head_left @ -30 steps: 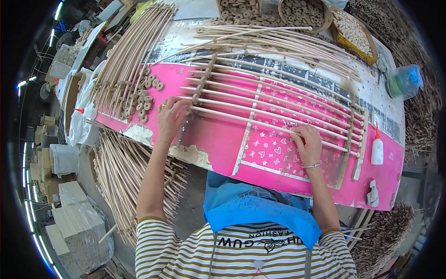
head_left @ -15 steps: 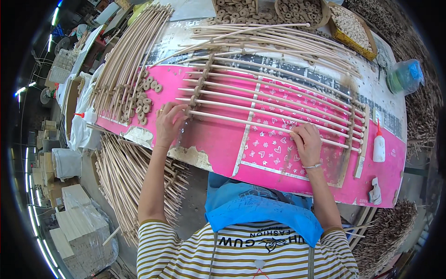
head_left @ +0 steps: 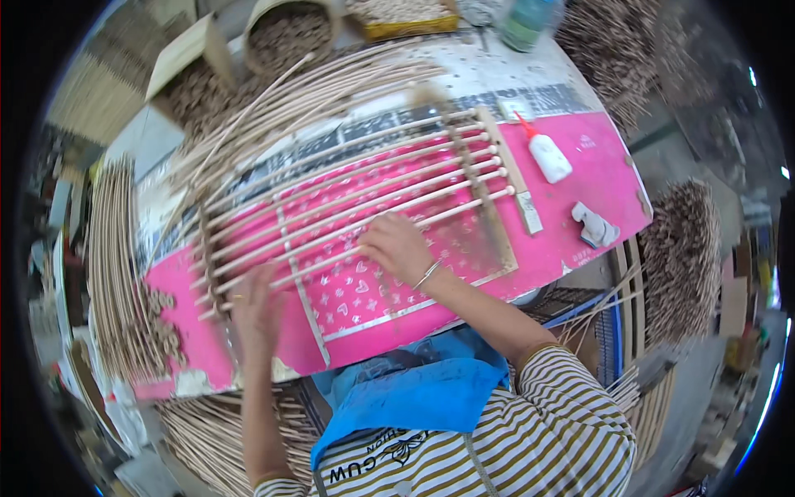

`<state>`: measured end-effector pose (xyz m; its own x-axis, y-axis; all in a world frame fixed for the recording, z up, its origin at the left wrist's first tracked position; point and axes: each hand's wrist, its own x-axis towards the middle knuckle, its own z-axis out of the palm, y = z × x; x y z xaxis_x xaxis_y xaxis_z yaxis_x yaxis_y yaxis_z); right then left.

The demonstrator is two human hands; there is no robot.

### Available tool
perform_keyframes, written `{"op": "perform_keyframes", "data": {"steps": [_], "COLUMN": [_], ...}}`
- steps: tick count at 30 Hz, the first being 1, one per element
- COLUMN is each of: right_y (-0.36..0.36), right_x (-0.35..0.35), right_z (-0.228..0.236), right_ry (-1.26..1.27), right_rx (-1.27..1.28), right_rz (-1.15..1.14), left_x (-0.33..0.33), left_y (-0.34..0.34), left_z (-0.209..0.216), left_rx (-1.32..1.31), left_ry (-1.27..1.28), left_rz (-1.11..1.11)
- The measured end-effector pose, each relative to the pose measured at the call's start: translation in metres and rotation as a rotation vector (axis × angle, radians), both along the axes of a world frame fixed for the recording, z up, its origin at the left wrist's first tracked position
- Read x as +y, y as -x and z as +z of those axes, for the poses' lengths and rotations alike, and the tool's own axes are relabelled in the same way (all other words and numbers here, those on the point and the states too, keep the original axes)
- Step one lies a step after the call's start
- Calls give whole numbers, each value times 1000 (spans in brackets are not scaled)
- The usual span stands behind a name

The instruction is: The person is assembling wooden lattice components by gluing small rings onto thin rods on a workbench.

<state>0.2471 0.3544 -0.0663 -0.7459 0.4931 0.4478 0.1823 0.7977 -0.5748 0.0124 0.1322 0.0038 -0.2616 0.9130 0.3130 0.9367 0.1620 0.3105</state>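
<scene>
Several pale wooden rods (head_left: 348,199) lie side by side over the pink tabletop, their rounded right ends resting in a slotted wooden strip (head_left: 468,157). Brown rings (head_left: 208,257) sit in a row on the rods near their left ends. My right hand (head_left: 399,250) is closed, thumb and fingertips pinching the front rod around its middle. Close to the rings at that rod's left end is my left hand (head_left: 257,311); motion smears its fingers, so its grip is unclear.
A white glue bottle (head_left: 549,157) with a red nozzle and a crumpled white wad (head_left: 595,225) lie on the right. Bundled rods (head_left: 113,265) and loose rings (head_left: 161,323) are on the left. Behind are a round tub (head_left: 291,37) of rings and a yellow tray (head_left: 406,27).
My view has swung round, so the table appears tilted. Along the front rod, my left hand has moved from its ringed end slightly rightward. My right hand stays near the rod's middle.
</scene>
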Motion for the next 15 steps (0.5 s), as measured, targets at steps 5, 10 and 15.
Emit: {"op": "perform_keyframes", "data": {"steps": [5,10,15], "right_y": [-39,-139,-187], "right_x": [-10,23,77], "right_z": [26,46,48], "right_ry": [71,26,-88], "right_rx": [168,109,-66], "right_rz": [-116,-404,-454], "left_x": [80,90,92], "left_y": [-69,-84,-76], "left_z": [-31,-32,-38], "left_rx": [36,68,-93], "left_ry": [37,55,74], "left_rz": [-217,-204,-196]}}
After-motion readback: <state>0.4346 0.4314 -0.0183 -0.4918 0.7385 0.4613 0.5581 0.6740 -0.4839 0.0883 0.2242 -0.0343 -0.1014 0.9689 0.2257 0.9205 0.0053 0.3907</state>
